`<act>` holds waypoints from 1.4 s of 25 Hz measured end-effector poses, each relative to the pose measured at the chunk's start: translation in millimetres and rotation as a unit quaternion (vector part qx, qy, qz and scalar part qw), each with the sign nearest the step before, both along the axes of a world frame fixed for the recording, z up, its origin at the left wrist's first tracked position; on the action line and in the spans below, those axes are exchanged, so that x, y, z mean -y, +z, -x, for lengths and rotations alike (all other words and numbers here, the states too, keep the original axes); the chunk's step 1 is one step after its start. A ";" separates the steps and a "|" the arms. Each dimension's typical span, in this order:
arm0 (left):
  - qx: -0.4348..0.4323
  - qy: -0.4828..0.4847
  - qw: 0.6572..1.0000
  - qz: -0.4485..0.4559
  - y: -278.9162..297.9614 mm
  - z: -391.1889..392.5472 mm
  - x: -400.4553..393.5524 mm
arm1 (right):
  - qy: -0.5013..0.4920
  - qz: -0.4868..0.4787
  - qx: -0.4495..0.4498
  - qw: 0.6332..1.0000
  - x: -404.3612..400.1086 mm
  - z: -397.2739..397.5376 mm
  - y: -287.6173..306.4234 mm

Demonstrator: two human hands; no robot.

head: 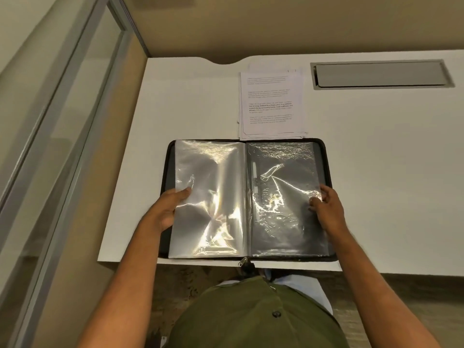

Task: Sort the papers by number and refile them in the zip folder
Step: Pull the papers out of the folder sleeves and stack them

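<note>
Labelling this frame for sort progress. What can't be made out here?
- Page numbers and text on the papers, head view: print too small and blurred.
- Lower sheets of that stack: covered by the top sheet.
- Sleeve contents in the folder: glare on the plastic.
- Left hand fingers: under the sleeve.
- Right hand grip: blurred.

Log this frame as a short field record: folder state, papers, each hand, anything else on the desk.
folder: zip folder open flat at the desk's near edge, clear sleeves showing
sleeves: look empty; a pen lies near the spine under the right page
papers: stack of papers on the desk beyond the folder, not yet filed
left hand: left hand on the left sleeve's outer edge
right hand: right hand at the right sleeve's outer edge
desk: white desk with a grey cable hatch
</note>
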State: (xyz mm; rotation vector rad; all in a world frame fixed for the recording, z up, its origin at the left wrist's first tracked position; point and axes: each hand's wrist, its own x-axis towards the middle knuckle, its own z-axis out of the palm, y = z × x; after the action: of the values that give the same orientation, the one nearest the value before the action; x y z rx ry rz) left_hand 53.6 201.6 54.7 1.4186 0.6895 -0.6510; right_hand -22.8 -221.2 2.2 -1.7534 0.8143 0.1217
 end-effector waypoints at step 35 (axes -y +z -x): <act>0.109 -0.456 0.870 -0.152 -11.3 -49.8 257.9 | 0.116 0.185 -0.053 0.974 25.6 -44.1 19.2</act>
State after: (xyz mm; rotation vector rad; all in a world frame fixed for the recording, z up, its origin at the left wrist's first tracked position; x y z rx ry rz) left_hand 103.4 -56.3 43.4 2.0820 -0.1249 -1.1124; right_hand 21.3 -246.9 21.4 -2.2094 0.7390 0.2322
